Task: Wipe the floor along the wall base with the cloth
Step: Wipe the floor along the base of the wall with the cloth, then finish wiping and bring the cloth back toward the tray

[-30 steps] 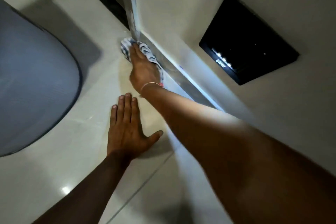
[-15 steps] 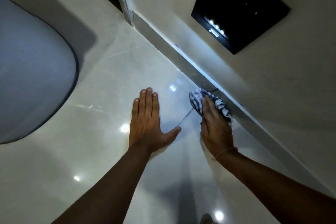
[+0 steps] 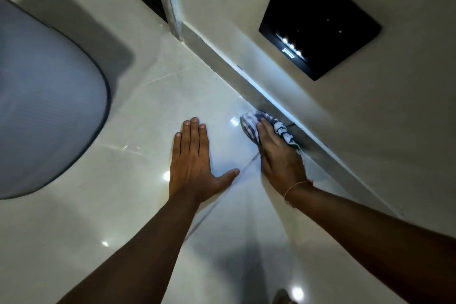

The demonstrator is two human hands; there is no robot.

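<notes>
A blue-and-white striped cloth [image 3: 251, 123] lies bunched on the glossy white tiled floor [image 3: 138, 111], tight against the grey skirting strip [image 3: 229, 74] at the foot of the wall. My right hand [image 3: 278, 158] presses flat on top of the cloth, fingers pointing along the wall base; a thin band circles its wrist. My left hand [image 3: 192, 163] rests palm down on the tiles just left of it, fingers spread, holding nothing. A tile joint runs between the two hands.
A large grey rounded object [image 3: 42, 106] covers the floor at the left. A black square panel [image 3: 320, 20] with small lights is set in the cream wall at the right. A door-frame corner [image 3: 172, 12] stands at the far end of the skirting.
My right hand has slid the cloth back along the skirting from the door-frame corner toward me. My left hand stays planted on the tiles.
</notes>
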